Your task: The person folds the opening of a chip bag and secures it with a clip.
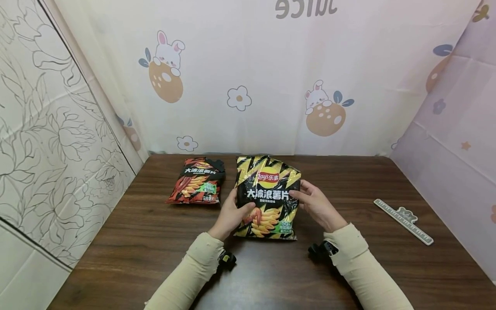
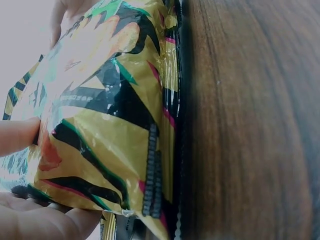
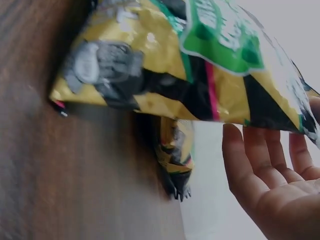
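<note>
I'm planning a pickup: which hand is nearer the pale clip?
Right. The right hand holds the right side of the yellow bag, with the clip out to its right; the left hand holds the left side, farther away.

Left hand, right hand: gripping yellow-black Lay's bag between them
Red-black Lay's bag: on bench, left
Pale clip: bench, right

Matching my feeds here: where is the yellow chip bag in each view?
Head: the yellow chip bag is below and slightly right of centre.
Left wrist: it fills much of the left half.
Right wrist: it spans the upper part, reaching the right edge.
Shared landmark: the wooden tabletop, low in head, right in left wrist, left in right wrist.
</note>
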Available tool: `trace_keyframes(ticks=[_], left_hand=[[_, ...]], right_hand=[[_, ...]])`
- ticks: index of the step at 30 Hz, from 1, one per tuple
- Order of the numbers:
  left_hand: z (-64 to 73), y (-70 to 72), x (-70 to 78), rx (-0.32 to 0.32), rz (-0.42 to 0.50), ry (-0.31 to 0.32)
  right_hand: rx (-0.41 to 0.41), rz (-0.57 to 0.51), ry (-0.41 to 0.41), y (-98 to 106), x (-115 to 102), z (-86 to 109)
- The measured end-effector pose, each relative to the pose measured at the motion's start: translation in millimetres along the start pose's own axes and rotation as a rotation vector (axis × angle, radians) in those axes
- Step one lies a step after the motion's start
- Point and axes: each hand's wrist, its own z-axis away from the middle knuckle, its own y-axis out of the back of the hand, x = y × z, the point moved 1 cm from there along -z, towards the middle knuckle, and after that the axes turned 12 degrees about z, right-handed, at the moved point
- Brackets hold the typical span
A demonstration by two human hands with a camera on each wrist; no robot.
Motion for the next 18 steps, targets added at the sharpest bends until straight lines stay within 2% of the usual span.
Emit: trace_keyframes(ticks=[3, 11, 18], left_hand=[[0.2, 0.1, -0.3, -0.008, 0.000, -0.001], [-1.2, 0.0, -2.5, -0.020, 0.013, -0.017], [0.6, -0.3, 1.2, -0.016, 0.005, -0.009]], right_hand=[[0.028, 0.003, 0.009, 3, -3, 0.0], [0.092, -0.093, 0.084, 11, -14, -4.1], [0.168, -0.120, 0.088, 14, -20, -6.6]])
